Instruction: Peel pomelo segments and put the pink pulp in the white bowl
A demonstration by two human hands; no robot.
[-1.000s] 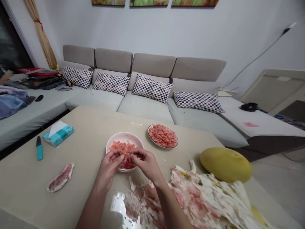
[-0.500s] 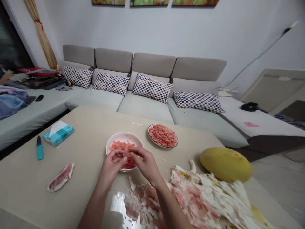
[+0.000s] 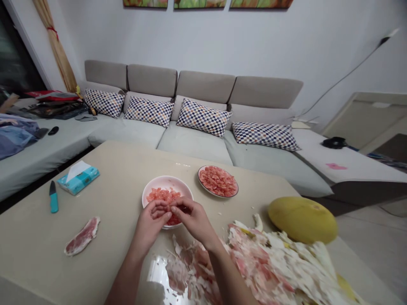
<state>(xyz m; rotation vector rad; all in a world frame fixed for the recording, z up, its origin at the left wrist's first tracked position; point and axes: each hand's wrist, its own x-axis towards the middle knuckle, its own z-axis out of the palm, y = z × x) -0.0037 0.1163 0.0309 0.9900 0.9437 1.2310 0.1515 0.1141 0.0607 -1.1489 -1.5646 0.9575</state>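
Note:
My left hand (image 3: 154, 218) and my right hand (image 3: 190, 214) meet over the near side of a white bowl (image 3: 145, 190). Both are closed, thumbs and fingers pinched together on a small piece of red pomelo flesh (image 3: 169, 207), mostly hidden by the fingertips. Loose pink-red pomelo pulp (image 3: 163, 195) lies inside the bowl beneath them. Farther back on the right, a dark-rimmed plate (image 3: 236, 189) bears a heap of the same pulp. One unpeeled pomelo segment (image 3: 82, 237) rests alone on the table, left of my hands.
Torn pomelo peel and membrane (image 3: 270, 262) spread under and beyond my right forearm. A whole yellow pomelo (image 3: 302, 219) sits at the right. On the left are a teal-handled knife (image 3: 54, 199) and a tissue pack (image 3: 79, 180). A sofa (image 3: 193, 142) stands behind the table (image 3: 121, 169).
My fingertips have drawn closer together, and less of the pomelo flesh shows between them. The bowl, plate and peel stay where they were.

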